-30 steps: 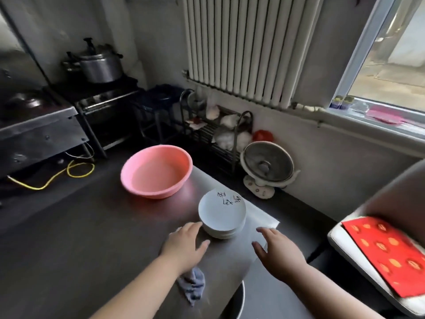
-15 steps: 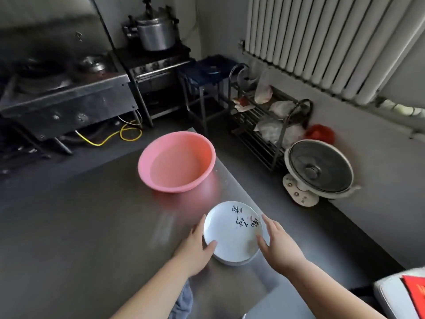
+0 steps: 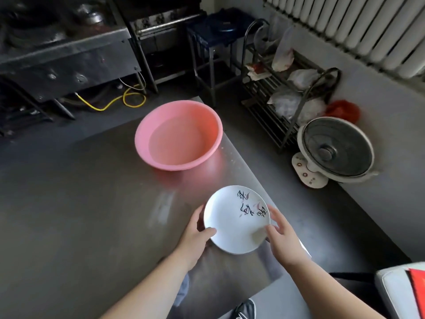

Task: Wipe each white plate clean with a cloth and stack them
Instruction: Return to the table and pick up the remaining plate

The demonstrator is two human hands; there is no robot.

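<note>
Two hands grip white plate [image 3: 232, 226] btwn them: left hand [image 3: 195, 238] thumb on near-left rim, right hand [image 3: 281, 238] curled on right rim. Steel table [image 3: 80, 215] below; pink basin [image 3: 178, 134] beyond, fan [image 3: 334, 149] on floor.

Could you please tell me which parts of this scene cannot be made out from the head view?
- Grey-blue cloth: mostly hidden behind the left forearm.
- Any plates beneath the round white plate with dark markings: covered by that plate, the left hand and the right hand.
- The dark markings: too small to read.
- Red item: cut off by the right edge.
- Shoe: cut off by the bottom edge.
</note>
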